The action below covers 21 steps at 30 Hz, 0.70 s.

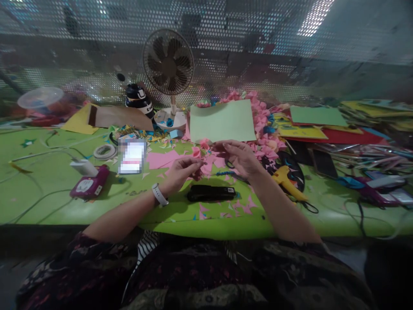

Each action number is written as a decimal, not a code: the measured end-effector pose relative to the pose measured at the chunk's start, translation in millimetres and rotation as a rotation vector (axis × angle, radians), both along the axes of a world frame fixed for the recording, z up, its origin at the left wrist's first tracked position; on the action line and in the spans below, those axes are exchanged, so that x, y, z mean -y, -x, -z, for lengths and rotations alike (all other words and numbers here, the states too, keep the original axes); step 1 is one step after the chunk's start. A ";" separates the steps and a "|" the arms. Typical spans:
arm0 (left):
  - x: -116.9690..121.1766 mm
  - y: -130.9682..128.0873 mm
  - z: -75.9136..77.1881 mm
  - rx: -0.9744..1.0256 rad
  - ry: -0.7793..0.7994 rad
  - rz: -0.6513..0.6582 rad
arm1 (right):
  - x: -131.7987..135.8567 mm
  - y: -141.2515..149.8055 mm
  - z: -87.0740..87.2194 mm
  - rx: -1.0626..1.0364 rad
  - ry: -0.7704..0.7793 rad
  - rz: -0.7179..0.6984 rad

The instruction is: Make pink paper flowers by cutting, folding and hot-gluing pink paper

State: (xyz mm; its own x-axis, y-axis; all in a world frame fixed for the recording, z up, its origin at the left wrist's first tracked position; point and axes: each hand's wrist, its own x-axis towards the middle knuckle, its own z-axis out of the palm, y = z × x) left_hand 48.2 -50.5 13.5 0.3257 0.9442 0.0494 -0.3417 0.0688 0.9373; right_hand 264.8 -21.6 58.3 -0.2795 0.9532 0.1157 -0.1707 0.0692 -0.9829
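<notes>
My left hand [183,172], wearing a white wristband [159,194], is closed in a pinch over the pink paper scraps. What sits between its fingertips I cannot make out. A small folded pink paper flower [196,152] shows just beyond those fingers. My right hand [240,158] is held to the right, its fingers stretched loosely toward the left and apart from the left hand. Another pink paper flower [204,144] lies near its fingertips. Below both hands a black stapler [211,193] rests on the green tabletop [155,214].
Behind the hands, a light green sheet [222,122] leans on a heap of pink paper flowers [263,118]. A yellow glue gun [289,183] lies right. Left are a lit phone [132,156], tape roll [105,151] and purple box [90,183]. A fan [168,64] stands behind.
</notes>
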 end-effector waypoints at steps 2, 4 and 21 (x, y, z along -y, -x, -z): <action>-1.5 1.5 -0.2 -0.008 -0.001 -0.025 | -3.1 -6.8 -2.9 0.091 -0.024 0.054; -3.0 2.2 -1.4 -0.010 0.007 -0.059 | -6.1 -13.3 -4.6 0.233 -0.075 0.076; -23.2 12.7 -6.7 0.037 -0.015 -0.240 | -10.0 -12.4 8.6 1.235 -0.481 -0.160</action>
